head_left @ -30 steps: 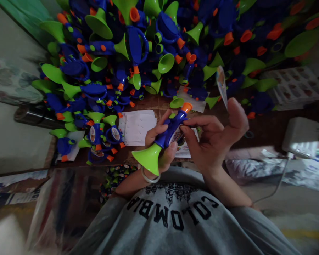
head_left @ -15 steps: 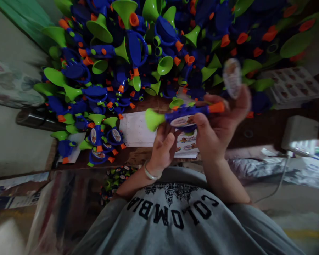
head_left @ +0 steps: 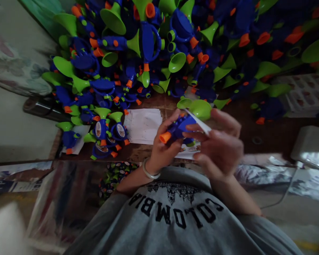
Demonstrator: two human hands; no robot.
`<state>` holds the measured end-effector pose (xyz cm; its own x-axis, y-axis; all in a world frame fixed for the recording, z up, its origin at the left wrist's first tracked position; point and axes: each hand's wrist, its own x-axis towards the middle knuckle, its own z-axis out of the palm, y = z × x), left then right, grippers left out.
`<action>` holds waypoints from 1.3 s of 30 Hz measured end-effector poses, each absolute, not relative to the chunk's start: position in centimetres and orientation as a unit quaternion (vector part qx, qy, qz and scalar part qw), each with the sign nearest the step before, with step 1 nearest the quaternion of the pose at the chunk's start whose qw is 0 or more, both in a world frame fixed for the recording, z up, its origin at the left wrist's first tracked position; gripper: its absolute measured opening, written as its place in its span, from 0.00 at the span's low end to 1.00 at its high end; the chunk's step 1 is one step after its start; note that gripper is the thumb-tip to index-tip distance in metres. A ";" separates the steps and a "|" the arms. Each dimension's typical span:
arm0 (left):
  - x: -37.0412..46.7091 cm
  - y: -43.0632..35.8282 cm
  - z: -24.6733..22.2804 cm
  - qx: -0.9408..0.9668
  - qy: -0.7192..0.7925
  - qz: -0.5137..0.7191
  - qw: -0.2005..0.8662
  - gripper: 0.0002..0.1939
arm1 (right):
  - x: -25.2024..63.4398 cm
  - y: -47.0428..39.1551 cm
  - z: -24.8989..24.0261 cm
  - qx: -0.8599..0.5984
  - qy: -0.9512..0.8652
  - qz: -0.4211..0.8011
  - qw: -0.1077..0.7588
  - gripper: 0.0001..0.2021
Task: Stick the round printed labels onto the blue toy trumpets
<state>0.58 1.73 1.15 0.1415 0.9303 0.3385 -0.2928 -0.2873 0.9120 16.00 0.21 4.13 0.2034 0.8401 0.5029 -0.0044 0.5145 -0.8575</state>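
My left hand [head_left: 163, 145], with a bracelet at the wrist, is wrapped round a blue toy trumpet [head_left: 179, 128]. The trumpet's orange mouthpiece points to the lower left and its green bell to the upper right. In my right hand [head_left: 222, 141] a white oval sticker [head_left: 199, 121] is pinched, seen nearly edge-on, just above the trumpet. Some fingers of that hand reach over the trumpet's blue side. Under the hands lies a printed sticker sheet [head_left: 187, 154], partly hidden.
A big heap of toy trumpets [head_left: 149, 40] fills the back of the table. Several trumpets with oval stickers [head_left: 101, 130] stand at the left, beside white sheets [head_left: 143, 125]. Sticker sheets [head_left: 308, 94] lie at the right, near a white device [head_left: 312, 145].
The trumpet has been turned round: its bell now points right and its plain blue side shows. My right hand has brought the sticker down to it. The camera view has shifted slightly.
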 end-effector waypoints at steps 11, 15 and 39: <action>0.5 1.1 0.2 0.469 0.264 0.594 0.598 0.32 | 16.6 1.5 5.2 -0.441 -0.522 0.330 0.651 0.05; 0.3 0.7 1.0 0.476 0.240 0.591 0.605 0.29 | 16.3 1.5 5.2 -0.429 -0.512 0.327 0.668 0.06; 0.6 0.4 2.8 0.545 0.279 0.628 0.481 0.19 | 15.6 1.3 5.5 -0.514 -0.593 0.226 0.576 0.04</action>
<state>0.55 0.41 2.79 0.0555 0.9080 0.4154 -0.3000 -0.3816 0.8743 15.63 1.27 5.48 0.1933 0.8712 0.4512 0.3491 0.3687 -0.8615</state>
